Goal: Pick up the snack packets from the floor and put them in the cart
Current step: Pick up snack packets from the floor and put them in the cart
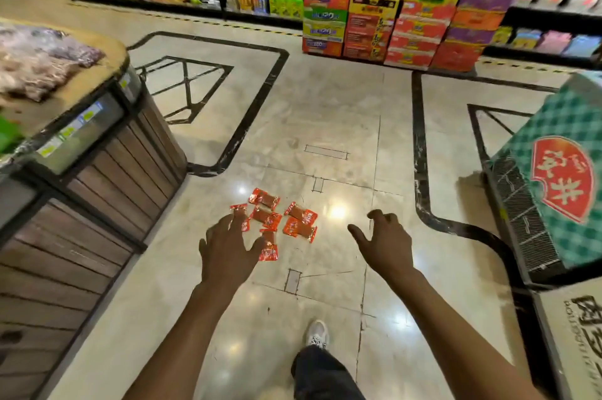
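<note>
Snack packets (277, 220) (glossy, crinkled red) on polished floor (325, 106); both hands spread, empty.

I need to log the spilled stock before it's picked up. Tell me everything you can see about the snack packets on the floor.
The snack packets are small, flat, glossy red-orange pouches with darker brown middles and crimped ends, seemingly plastic film. About six or seven lie in a loose cluster on the shiny tiled floor, at varied angles, some overlapping. All look sealed. The left hand reaches out in front of the leftmost ones, fingers spread; whether it touches them is unclear. The right hand hangs apart to their right.
</note>
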